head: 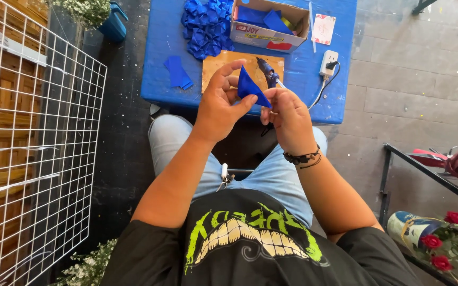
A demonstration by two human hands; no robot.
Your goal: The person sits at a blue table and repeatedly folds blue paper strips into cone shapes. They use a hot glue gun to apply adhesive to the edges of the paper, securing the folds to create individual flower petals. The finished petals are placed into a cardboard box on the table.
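Observation:
A folded blue paper piece (250, 87), shaped like a pointed cone, is pinched between both hands above my lap. My left hand (221, 103) grips its left side with thumb and fingers. My right hand (287, 114) holds the lower right tip. Just beyond my hands, a glue gun (267, 71) rests on a brown board (223, 63) on the blue table (160, 53). A heap of finished blue folded pieces (203, 29) lies further back, beside a cardboard box (269, 24) with more blue sheets. Flat blue strips (177, 72) lie to the left.
A white wire grid panel (33, 143) stands at the left. A power strip (328, 62) and a small card (323, 29) sit on the table's right side. A bucket of red roses (438, 238) and a black metal frame (425, 175) are at the right. White flowers (88, 262) are at the lower left.

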